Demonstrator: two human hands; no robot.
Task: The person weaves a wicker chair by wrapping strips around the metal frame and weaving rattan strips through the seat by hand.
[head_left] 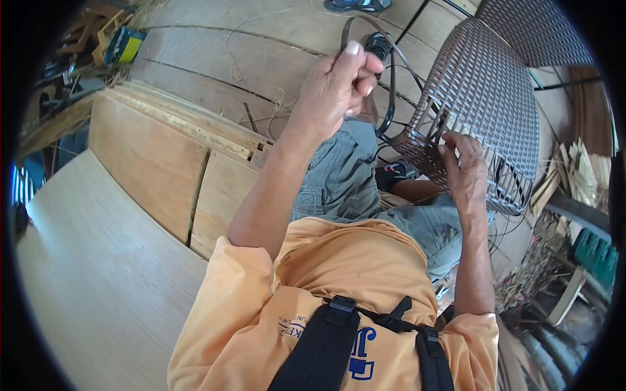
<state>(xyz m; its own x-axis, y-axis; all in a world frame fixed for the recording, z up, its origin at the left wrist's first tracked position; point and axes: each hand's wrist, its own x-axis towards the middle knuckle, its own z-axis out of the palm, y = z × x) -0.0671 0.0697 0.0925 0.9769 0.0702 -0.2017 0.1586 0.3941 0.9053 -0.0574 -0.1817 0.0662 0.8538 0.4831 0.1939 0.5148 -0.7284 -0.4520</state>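
A brown woven wicker chair (479,91) lies tilted against my legs. Part of its weave near the close edge is unfilled, showing bare strands and gaps. My left hand (339,88) is raised to the left of the chair, closed in a pinch on a flat dark brown plastic strip (392,107) that loops above and beside the fingers. At the unfilled edge, my right hand (466,163) has its thumb and fingers curled against the woven strands. What its fingertips grip is too small to make out.
A pale wooden panel (104,280) and a plank bench (147,153) are on the left. Wood offcuts (577,173) and a green crate (595,255) stand at the right. Thin loose fibres (283,104) lie on the plank floor. Thin dark metal legs extend from the chair.
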